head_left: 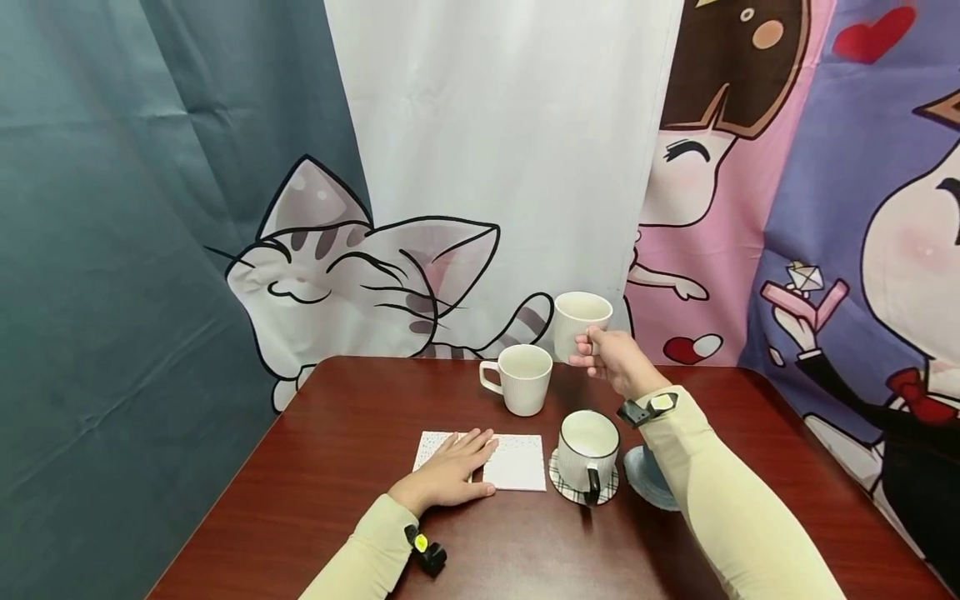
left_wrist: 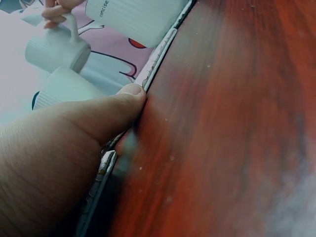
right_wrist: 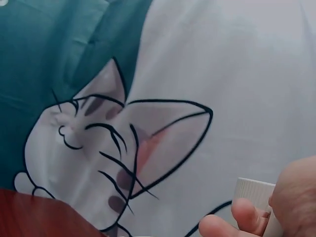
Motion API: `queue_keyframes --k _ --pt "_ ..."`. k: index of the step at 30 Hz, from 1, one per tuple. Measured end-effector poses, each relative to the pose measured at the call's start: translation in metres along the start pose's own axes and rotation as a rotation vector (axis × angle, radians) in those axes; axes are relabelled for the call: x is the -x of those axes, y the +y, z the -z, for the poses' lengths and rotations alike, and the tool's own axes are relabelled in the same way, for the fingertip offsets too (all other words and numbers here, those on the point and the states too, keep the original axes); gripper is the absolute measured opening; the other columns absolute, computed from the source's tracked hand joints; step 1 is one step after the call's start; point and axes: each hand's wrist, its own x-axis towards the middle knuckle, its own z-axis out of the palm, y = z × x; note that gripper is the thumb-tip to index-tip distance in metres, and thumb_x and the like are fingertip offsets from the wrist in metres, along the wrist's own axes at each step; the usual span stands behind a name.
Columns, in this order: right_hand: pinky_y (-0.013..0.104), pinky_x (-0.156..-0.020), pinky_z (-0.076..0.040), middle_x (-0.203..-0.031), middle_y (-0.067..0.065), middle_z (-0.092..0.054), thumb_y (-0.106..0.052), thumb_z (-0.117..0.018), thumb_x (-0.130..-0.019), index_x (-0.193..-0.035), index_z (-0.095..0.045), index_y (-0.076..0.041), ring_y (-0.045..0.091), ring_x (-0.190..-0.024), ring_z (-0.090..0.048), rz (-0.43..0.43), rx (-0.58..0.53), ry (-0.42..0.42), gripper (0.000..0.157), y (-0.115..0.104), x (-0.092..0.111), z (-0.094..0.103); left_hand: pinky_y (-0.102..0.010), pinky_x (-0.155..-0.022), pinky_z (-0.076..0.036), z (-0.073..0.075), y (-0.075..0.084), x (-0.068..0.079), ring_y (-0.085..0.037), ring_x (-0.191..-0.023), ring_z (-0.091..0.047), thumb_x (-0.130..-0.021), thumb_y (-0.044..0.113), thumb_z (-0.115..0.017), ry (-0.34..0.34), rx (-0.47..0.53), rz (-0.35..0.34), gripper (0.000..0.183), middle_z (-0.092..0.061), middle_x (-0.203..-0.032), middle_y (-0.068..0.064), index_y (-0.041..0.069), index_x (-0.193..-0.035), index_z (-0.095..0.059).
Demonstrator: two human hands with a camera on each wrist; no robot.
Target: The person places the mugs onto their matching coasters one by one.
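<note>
My right hand [head_left: 618, 360] grips the handle of a white ribbed mug [head_left: 572, 323] and holds it upright above the table's back edge. In the right wrist view only a corner of that mug [right_wrist: 252, 190] shows beside the fingers. My left hand [head_left: 453, 473] lies palm down with fingers extended across two thin white square pieces [head_left: 517, 463] with speckled print; it partly hides the left one. A second white mug [head_left: 525, 382] stands behind them, its handle to the left. To their right, a black-handled, black-rimmed white mug [head_left: 588, 446] sits on a round plaid coaster [head_left: 557, 482].
A round blue-grey object [head_left: 651, 485] lies to the right of the coaster, partly covered by my right forearm. The reddish-brown wooden table [head_left: 300, 492] ends at a cartoon-printed curtain [head_left: 495, 167] behind and at the sides.
</note>
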Motion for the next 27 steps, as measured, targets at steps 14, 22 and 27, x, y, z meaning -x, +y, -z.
queue_keyframes --k 14,22,27 --pt "0.018 -0.050 -0.045 -0.070 -0.006 -0.057 -0.028 -0.035 -0.111 -0.113 -0.060 0.002 0.007 -0.066 -0.071 0.089 -0.020 -0.017 0.039 -0.010 0.045 -0.028 -0.056 -0.122 -0.014 -0.001 -0.002 0.004 -0.031 -0.153 -0.021 -0.098 0.052 -0.057 0.007 0.038 -0.007 0.077 -0.027 -0.166 -0.009 0.011 -0.159 -0.033" --pt "0.018 -0.048 -0.044 -0.071 -0.004 -0.059 -0.029 -0.037 -0.111 -0.113 -0.061 0.002 0.007 -0.063 -0.069 0.082 -0.072 -0.068 0.039 -0.006 0.064 -0.042 -0.056 -0.122 -0.014 -0.003 -0.004 0.001 -0.031 -0.154 -0.020 -0.098 0.054 -0.056 0.006 0.042 -0.011 0.078 -0.026 -0.166 -0.008 0.012 -0.159 -0.033" --pt "0.017 -0.048 -0.046 -0.070 -0.004 -0.058 -0.029 -0.037 -0.111 -0.112 -0.061 0.003 0.007 -0.061 -0.069 0.098 -0.078 -0.056 0.040 0.001 0.072 -0.051 -0.054 -0.122 -0.014 -0.002 -0.005 -0.001 -0.030 -0.153 -0.022 -0.096 0.055 -0.058 0.021 0.059 -0.007 0.082 -0.028 -0.166 -0.008 0.009 -0.159 -0.033"
